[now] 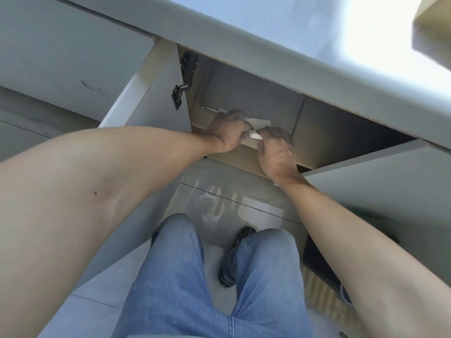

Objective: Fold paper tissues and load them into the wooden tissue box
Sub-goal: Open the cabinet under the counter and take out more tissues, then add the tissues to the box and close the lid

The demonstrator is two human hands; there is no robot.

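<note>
Pinching white tissue [255, 129] between both hands; left hand [228, 130], right hand [277, 152] fingers clenched on it.

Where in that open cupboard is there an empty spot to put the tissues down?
Inside the cupboard, the bare shelf floor to the right of the right hand, up to the right door, looks free, though shadowed. It is crowded in the middle, where the left hand and right hand pinch the white tissue.

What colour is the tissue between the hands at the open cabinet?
White. The tissue shows best in the head view, pinched between the left hand and right hand.
</note>
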